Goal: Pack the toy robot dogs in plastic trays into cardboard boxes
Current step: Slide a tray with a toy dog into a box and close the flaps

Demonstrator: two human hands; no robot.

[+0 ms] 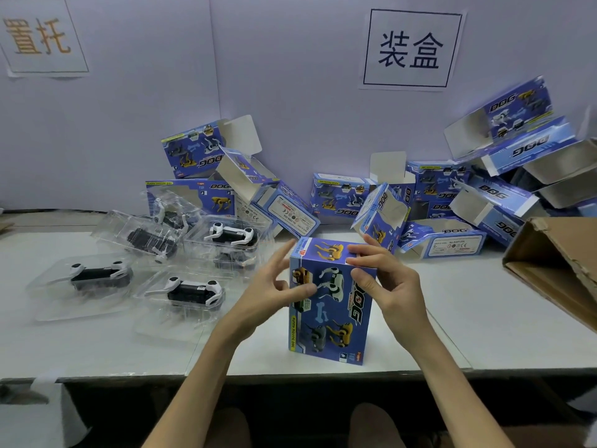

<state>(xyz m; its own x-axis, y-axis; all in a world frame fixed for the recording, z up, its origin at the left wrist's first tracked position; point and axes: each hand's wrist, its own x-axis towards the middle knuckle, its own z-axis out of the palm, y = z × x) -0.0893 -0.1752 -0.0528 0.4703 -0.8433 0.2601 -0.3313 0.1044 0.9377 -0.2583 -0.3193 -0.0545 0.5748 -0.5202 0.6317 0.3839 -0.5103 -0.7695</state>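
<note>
Right hand (384,282) fingers pinch the upright blue cardboard box (331,315); left hand (274,286) fingers spread. A poorly tucked top flap could reopen.

A pale lavender wall (290,92) stands along the far edge of the white table (468,302), with a vertical seam (214,92) left of centre. It carries an orange-lettered sign (42,37) above the far left corner and a black-lettered sign (412,48) right of centre. The light is soft and even.
</note>
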